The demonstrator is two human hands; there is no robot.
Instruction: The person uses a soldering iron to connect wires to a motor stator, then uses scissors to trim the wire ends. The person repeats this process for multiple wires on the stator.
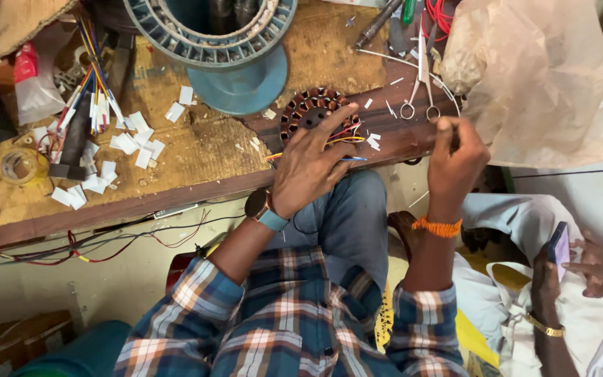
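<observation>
Our left hand (310, 167) spread flat, fingers apart, pressing on copper-wound motor coil (313, 112) at front edge of desk (197, 157). Our right hand (456, 155) pinched together on thin wire, just right of coil.

Risks, we judge: coil sits near edge, could slip off; hard pull may snap wire; scissors (421, 84) close, could nick winding.

Packages: crumpled tan bag (539, 77) far right; clear bag with red patch (33, 87) left; white paper slips (130, 143) scattered.

Blue, orange and white plaid covers the shirt sleeves (197, 300). The wristband (438, 227) is orange, the watch strap (273, 220) light blue. The stator (313, 112) shows copper-brown windings with red, yellow and blue wires (347, 139).
</observation>
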